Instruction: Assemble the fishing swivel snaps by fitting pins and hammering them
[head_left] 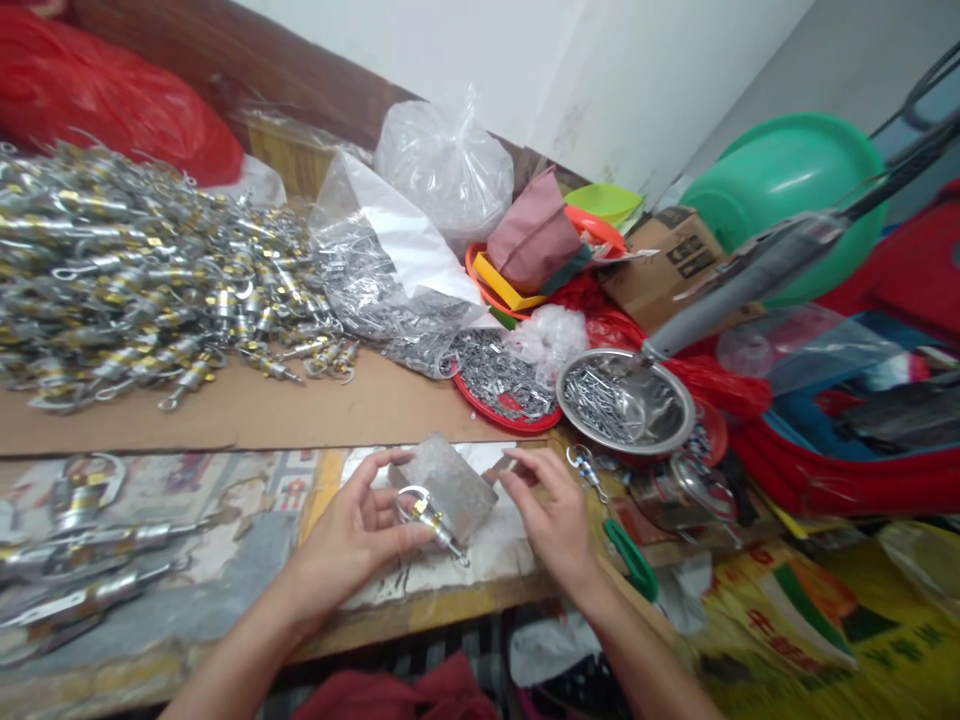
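A grey metal block (454, 485) sits on the white-covered part of the bench in front of me. My left hand (360, 525) is at its left side, thumb and fingers closed on a small silver-and-brass metal fitting (429, 515) with a wire loop at one end and a small eye at the other. The fitting lies against the block's near face. At the block's right edge my right hand (551, 510) pinches a small brownish flat piece (500, 468), mostly covered by the fingertips. A blue-and-silver fitting (587, 472) lies just beyond the right hand.
A large pile of similar fittings (150, 270) covers the cardboard (300, 410) at the back left. Larger fittings (90, 540) lie at the left. Behind my right hand stand a red tray (517, 420) and steel bowl (679, 400) of small metal parts. Green-handled scissors (630, 560) hang near the edge.
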